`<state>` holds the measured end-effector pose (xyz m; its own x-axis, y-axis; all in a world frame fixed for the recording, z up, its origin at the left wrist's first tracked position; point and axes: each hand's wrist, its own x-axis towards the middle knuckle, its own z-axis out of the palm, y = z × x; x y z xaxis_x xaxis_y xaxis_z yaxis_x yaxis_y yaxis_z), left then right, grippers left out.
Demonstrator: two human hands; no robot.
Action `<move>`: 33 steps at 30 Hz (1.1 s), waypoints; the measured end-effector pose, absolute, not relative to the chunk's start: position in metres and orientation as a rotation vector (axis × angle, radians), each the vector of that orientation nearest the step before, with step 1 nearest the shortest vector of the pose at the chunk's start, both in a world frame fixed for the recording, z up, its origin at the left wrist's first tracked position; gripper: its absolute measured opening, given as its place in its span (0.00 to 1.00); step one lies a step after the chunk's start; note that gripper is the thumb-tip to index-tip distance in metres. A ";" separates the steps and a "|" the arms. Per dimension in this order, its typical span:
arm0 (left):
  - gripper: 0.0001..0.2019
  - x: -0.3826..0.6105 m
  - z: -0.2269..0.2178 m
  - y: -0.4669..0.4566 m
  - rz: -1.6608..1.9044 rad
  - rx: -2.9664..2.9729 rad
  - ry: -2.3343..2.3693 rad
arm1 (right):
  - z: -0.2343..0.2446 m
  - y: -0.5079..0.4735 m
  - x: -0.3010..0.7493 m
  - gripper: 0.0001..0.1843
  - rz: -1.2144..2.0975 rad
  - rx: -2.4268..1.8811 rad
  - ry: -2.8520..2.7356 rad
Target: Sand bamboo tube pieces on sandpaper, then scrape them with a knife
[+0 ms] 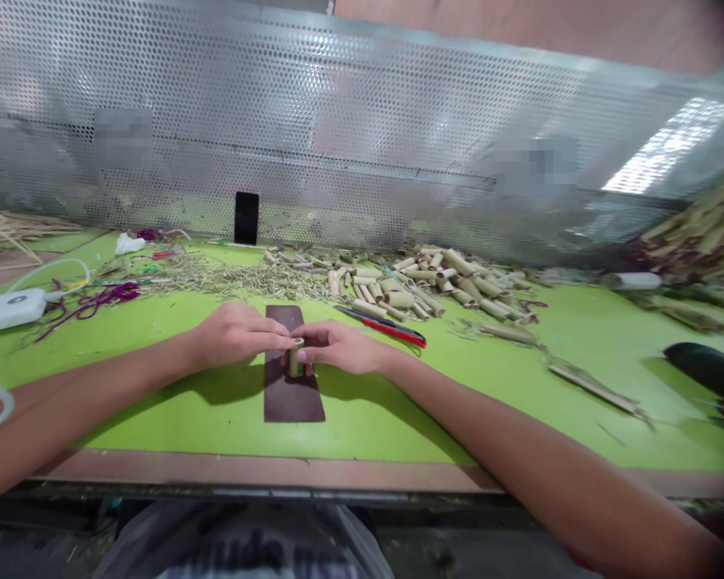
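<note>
A short bamboo tube piece [295, 359] stands upright on a dark brown rectangular strip [292, 394] that lies on the green table [398, 418]. My left hand [232, 334] and my right hand [338, 346] meet over it, and the fingertips of both pinch the tube from either side. Both hands rest low over the strip.
A heap of cut bamboo tubes [422, 281] and a band of shavings [259, 280] lie behind the hands. A red-handled cutter [383, 324] sits just right of the hands. A white power bank [6, 310], purple string [96, 299] and a phone [246, 217] against the perforated metal wall [362, 145] are also here.
</note>
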<state>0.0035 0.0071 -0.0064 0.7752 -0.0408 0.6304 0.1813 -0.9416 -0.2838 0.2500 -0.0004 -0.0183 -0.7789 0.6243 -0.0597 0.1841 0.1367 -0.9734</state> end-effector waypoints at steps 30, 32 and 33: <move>0.11 0.011 -0.010 -0.001 -0.763 -2.593 -0.218 | -0.014 -0.002 0.253 0.21 1.660 -0.717 -2.111; 0.10 0.010 -0.010 0.002 -0.802 -2.603 -0.269 | -0.012 -0.001 0.255 0.20 1.641 -0.723 -2.107; 0.10 0.009 -0.011 0.005 -0.838 -2.618 -0.310 | -0.012 0.000 0.256 0.20 1.624 -0.729 -2.114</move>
